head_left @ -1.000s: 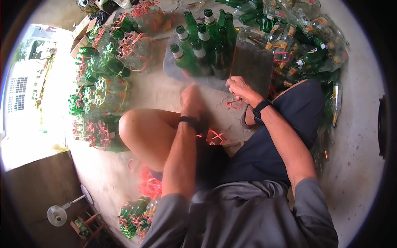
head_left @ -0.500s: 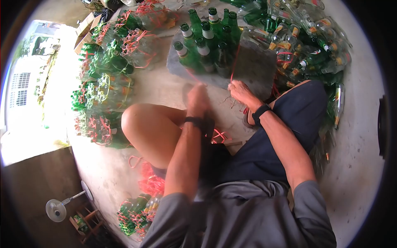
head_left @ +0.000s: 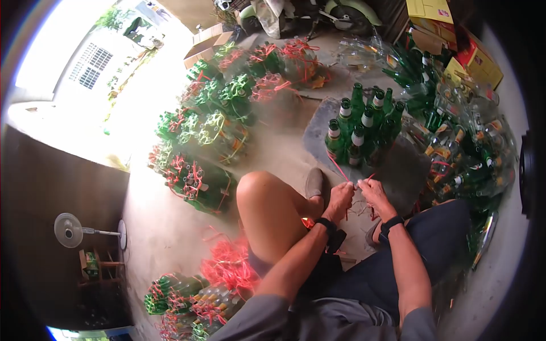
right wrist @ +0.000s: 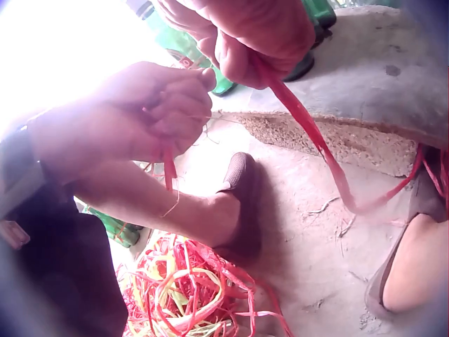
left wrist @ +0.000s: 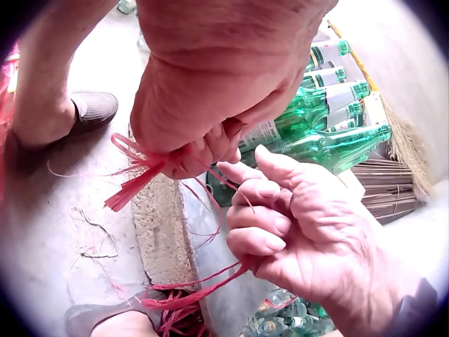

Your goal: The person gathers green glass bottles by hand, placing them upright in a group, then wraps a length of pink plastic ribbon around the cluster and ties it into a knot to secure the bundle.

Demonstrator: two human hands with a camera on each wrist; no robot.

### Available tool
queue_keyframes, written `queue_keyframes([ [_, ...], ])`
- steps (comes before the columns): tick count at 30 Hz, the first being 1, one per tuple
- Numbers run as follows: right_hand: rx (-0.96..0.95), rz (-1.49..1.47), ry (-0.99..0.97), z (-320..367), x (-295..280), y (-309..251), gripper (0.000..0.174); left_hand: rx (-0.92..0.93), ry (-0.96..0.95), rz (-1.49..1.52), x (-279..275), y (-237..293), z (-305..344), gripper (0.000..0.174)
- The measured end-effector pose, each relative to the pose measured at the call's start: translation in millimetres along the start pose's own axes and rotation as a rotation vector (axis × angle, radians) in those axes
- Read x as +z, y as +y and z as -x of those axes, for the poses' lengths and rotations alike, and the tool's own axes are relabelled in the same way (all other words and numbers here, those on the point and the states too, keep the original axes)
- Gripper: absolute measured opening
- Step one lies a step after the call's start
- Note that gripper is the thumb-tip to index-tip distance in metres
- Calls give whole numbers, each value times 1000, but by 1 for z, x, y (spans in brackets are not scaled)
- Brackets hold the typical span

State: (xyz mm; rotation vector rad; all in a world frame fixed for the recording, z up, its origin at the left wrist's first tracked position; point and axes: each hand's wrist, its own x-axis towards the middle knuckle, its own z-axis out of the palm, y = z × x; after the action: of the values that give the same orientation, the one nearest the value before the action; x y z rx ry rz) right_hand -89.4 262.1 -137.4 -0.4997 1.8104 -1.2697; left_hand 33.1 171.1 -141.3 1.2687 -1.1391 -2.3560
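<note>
A cluster of upright green glass bottles (head_left: 367, 122) stands on a grey slab (head_left: 408, 169) in front of the person. Red plastic twine (head_left: 339, 168) runs from low on the cluster's near left side down to the hands. My left hand (head_left: 341, 199) grips the twine in curled fingers; in the left wrist view a frayed red tail (left wrist: 137, 181) sticks out of that fist. Close beside it, fingertips almost meeting, my right hand (head_left: 374, 196) holds another red strand (right wrist: 309, 130), which hangs in a loop toward the floor. Both hands are just off the slab's near edge.
Loose bottles (head_left: 455, 150) are heaped to the right of the slab. Bottle bundles tied with twine (head_left: 196, 179) stand at the left. A tangled pile of red twine (head_left: 227, 264) lies by the person's knee. Behind are cardboard boxes (head_left: 429, 17) and a wheel (head_left: 352, 14); a fan (head_left: 68, 230) is far left.
The head view has swung, shifting the scene right and down. My hands, apart before, have come together in front of the slab, with the left twine now pulled taut from the bottles.
</note>
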Motion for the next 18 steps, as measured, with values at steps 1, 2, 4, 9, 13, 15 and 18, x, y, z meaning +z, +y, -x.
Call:
queue_keyframes([
  [1,-65,35,-7,-4,3,1,39,16,5,1,0,1,-1,20],
  [2,-73,35,-10,-6,4,5,39,31,10,-30,1,-1,0,21],
  [4,-58,53,-16,-2,7,-7,38,59,20,-60,0,-4,-3,22],
  [9,-154,94,-63,-27,12,19,34,142,44,-214,4,-10,2,35],
  [13,-146,66,-118,-25,14,5,27,256,65,-303,4,-20,-2,41],
  [15,-138,20,-148,-29,16,2,24,277,54,-342,1,-25,-8,38],
  [18,-106,-37,-163,-31,17,6,18,286,25,-402,-3,-26,-8,36],
])
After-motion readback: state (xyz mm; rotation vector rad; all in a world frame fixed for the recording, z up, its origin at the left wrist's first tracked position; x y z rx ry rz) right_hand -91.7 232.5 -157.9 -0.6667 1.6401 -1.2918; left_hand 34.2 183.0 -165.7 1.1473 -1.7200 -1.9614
